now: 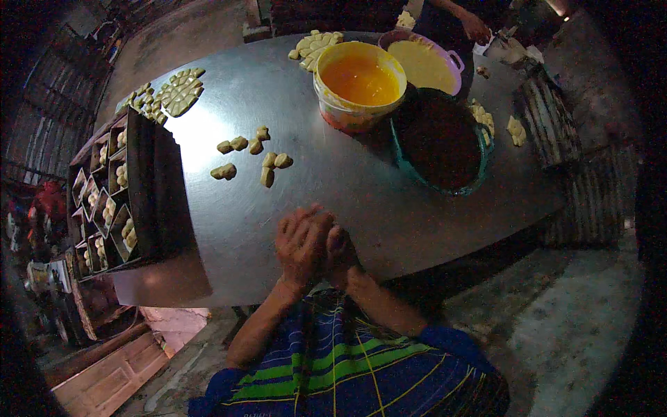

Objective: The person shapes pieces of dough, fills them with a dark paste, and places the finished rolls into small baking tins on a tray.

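My left hand [300, 244] and my right hand [340, 251] are pressed together over the near edge of the metal table [236, 215]. Their fingers are curled and closed, and whatever lies between the palms is hidden. Just beyond them, several small lumps of pale dough [268, 167] are scattered on the tabletop, some touching in pairs. To the left stands a dark case [158, 187] divided into box-shaped compartments, with dough balls [109, 210] sitting in them.
Toward the back are a white bucket [325, 89] of orange liquid, a pink basin [455, 64] of pale yellow contents and a teal basin [403, 156] with dark contents. Cut dough slabs [182, 90] lie at far left. Another person's hand [476, 29] reaches in at the far right.
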A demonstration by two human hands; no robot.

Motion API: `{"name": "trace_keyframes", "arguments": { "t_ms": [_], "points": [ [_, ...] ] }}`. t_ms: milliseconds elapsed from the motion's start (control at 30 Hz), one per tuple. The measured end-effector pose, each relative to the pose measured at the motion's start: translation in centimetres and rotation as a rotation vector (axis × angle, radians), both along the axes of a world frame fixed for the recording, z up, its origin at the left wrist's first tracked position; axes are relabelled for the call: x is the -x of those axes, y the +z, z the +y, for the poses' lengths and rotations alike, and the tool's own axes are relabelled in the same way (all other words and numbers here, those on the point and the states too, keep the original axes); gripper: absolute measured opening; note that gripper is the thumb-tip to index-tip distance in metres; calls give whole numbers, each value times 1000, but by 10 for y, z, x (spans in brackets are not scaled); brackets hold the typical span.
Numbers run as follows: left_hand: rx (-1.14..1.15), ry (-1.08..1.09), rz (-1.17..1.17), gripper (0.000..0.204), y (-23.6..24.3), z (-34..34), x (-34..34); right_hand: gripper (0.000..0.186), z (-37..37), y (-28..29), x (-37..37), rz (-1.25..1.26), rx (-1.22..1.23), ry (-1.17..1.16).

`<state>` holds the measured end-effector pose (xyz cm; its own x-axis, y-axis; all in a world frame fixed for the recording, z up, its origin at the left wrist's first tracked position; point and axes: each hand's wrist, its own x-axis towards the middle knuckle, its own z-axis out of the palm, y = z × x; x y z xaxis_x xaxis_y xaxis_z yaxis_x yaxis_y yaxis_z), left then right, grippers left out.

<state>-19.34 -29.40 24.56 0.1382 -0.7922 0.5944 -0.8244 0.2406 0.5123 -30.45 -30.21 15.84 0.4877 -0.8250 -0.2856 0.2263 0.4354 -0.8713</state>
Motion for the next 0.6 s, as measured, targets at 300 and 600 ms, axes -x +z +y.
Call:
{"name": "trace_keyframes", "arguments": {
  "t_ms": [300,600],
  "points": [
    [-113,-424,677,41,-15,-27,30,49,-37,28,68,-203,-152,95],
    [-596,35,1233,29,-26,-13,-9,32,-320,149,49,954,1645,246]
  ]
}}
